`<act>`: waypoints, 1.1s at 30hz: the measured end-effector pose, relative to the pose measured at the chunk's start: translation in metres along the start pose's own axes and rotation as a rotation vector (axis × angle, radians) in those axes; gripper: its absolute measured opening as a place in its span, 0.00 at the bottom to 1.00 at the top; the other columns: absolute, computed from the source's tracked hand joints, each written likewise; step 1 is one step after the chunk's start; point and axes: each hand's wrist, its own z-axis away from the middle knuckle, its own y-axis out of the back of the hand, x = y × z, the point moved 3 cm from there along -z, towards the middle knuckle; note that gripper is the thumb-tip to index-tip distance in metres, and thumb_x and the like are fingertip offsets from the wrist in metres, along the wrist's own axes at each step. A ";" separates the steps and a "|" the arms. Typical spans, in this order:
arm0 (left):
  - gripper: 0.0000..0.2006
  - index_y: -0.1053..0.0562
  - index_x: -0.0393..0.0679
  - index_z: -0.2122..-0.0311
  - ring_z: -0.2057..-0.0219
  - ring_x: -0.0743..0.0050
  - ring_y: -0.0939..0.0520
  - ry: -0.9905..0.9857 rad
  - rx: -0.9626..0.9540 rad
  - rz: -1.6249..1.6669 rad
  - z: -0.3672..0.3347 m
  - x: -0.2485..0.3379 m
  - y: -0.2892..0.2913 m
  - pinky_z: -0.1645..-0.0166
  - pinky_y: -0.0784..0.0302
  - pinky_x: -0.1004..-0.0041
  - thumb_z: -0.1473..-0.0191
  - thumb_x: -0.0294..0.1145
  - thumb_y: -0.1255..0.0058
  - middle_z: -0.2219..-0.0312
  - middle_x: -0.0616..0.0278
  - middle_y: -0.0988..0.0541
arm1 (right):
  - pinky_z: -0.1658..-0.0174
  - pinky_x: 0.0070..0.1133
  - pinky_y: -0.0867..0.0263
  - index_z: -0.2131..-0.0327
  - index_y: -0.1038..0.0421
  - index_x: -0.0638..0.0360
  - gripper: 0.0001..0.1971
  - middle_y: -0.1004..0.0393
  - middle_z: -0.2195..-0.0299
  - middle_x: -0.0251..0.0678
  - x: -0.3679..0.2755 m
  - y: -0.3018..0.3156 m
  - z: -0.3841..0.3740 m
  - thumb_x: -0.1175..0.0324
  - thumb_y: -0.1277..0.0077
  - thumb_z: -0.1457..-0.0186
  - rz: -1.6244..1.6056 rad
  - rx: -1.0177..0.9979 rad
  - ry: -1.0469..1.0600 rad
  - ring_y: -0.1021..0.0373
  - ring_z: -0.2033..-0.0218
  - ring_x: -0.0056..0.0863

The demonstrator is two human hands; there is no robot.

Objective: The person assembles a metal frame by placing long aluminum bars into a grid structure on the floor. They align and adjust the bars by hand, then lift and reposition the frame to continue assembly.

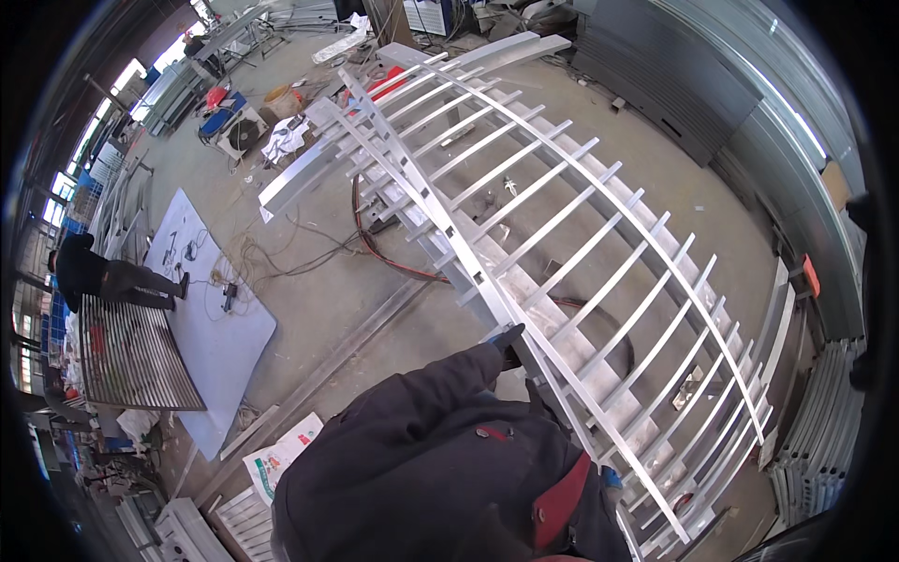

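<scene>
Bent forward over a large silver metal railing frame, I see its long parallel bars crossing a curved rail. My left hand, in a dark and blue glove, is closed on the near slotted metal rail, which has square holes along it. Farther along the same near side, my right hand shows only as a patch of blue glove beside the metal. My dark jacket hides the rest of it, so its fingers do not show.
Pale beams lie beneath the frame. Cables and a hose run over the floor at left. Beyond stands another person beside a slatted panel and a pale sheet. Grey panels lean at the far right.
</scene>
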 end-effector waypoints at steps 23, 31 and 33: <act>0.14 0.26 0.48 0.71 0.67 0.47 0.18 -0.032 0.180 0.330 0.020 0.001 0.112 0.57 0.19 0.43 0.47 0.43 0.34 0.73 0.55 0.20 | 0.62 0.44 0.28 0.51 0.24 0.45 0.26 0.21 0.68 0.45 -0.090 0.022 0.032 0.49 0.36 0.54 -0.048 0.312 0.321 0.23 0.66 0.51; 0.10 0.27 0.49 0.64 0.65 0.48 0.18 0.033 0.437 0.193 -0.011 0.038 0.154 0.54 0.19 0.38 0.46 0.36 0.35 0.71 0.55 0.20 | 0.52 0.42 0.31 0.51 0.23 0.45 0.25 0.20 0.63 0.44 -0.145 -0.006 0.001 0.60 0.37 0.57 0.032 0.356 0.197 0.24 0.61 0.49; 0.14 0.27 0.49 0.59 0.62 0.45 0.18 0.075 0.394 0.233 -0.025 0.045 0.167 0.51 0.22 0.33 0.47 0.36 0.34 0.66 0.54 0.20 | 0.45 0.42 0.35 0.50 0.24 0.46 0.26 0.20 0.59 0.43 -0.160 -0.008 -0.008 0.60 0.37 0.56 0.023 0.309 0.133 0.25 0.56 0.48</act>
